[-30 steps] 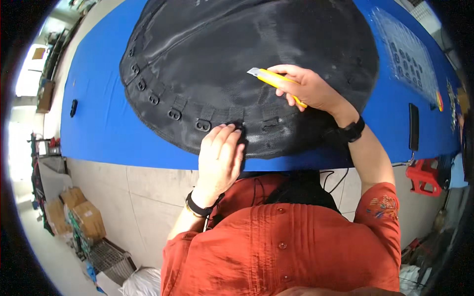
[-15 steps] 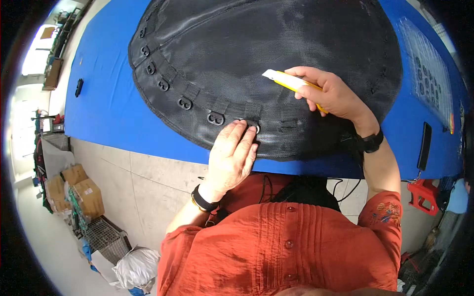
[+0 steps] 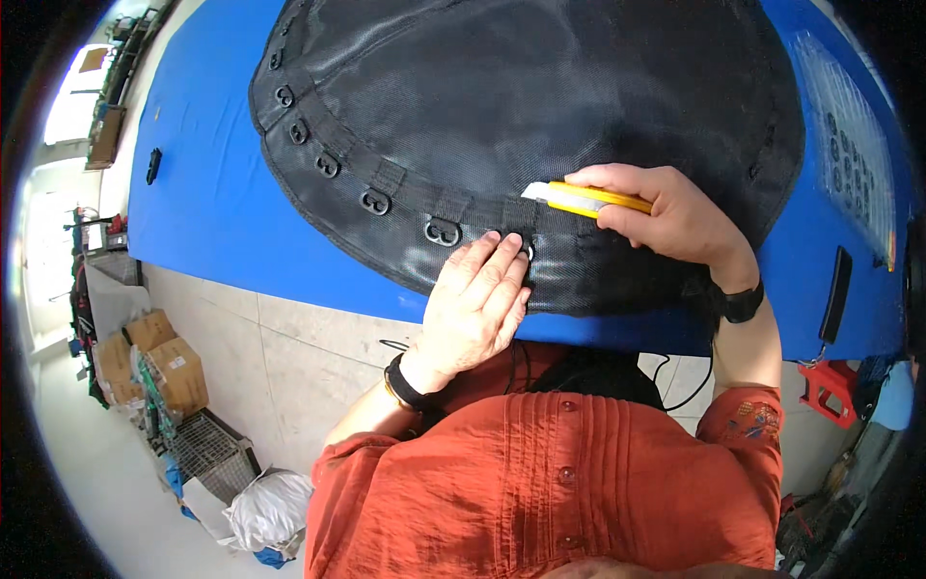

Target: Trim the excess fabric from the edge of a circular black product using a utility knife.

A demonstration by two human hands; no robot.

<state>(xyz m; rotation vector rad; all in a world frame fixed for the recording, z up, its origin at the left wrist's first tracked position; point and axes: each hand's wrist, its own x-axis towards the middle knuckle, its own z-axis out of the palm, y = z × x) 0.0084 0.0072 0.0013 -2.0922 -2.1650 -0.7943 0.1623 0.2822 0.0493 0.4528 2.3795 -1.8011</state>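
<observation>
Workshop interior, identified by its furnishings and materials. A broad worktable (image 3: 207, 207) covered in blue sheeting spans the upper part of the view and carries a large piece of black woven fabric (image 3: 482, 106), with black plastic buckles (image 3: 374, 201) along its curved border. A yellow utility knife (image 3: 588, 200), blade exposed, is held over this fabric. To the right lies a clear plastic sheet (image 3: 831, 82) with rows of dark ring-like shapes. At lower left, cardboard boxes (image 3: 177, 378), a wire crate (image 3: 210, 449) and a white plastic sack (image 3: 270, 507) stand on a pale, jointed floor (image 3: 299, 357). Dark shelving (image 3: 114, 82) lines the far left.
</observation>
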